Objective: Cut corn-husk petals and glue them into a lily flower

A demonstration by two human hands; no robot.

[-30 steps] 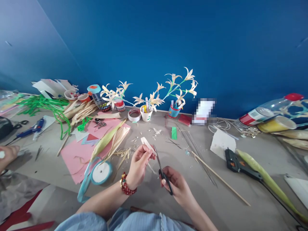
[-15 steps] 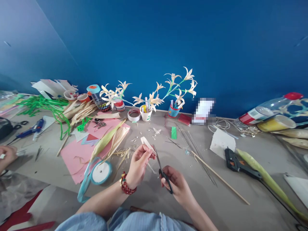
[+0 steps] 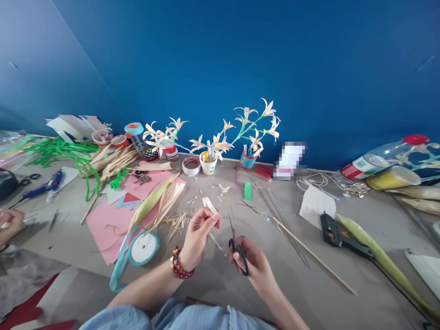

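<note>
Pinched in my left hand [image 3: 202, 231] is a small pale strip of corn husk [image 3: 210, 206], its upper end sticking out past the fingertips. My right hand [image 3: 252, 259] grips black-handled scissors [image 3: 237, 252] by the finger loops, the blades pointing up and away from me. The blades stand a little to the right of the strip, apart from it. Under and beyond my hands, small husk scraps [image 3: 177, 222] and pale bits lie on the grey table [image 3: 213, 293]. A roll of light blue ribbon [image 3: 144, 247] lies left of my left wrist.
Cups with husk flowers [image 3: 220, 144] line the blue wall. To the right lie a wooden stick [image 3: 316, 256], thin wires [image 3: 282, 220] and a black glue gun [image 3: 343, 238]. Pink paper [image 3: 103, 224] and husks [image 3: 154, 201] lie left. Another person's hand [image 3: 10, 224] is at the left edge.
The scissors have drawn away from the husk strip, moving slightly right and down; their blades touched or overlapped it before. My left hand still holds the strip almost in place.
</note>
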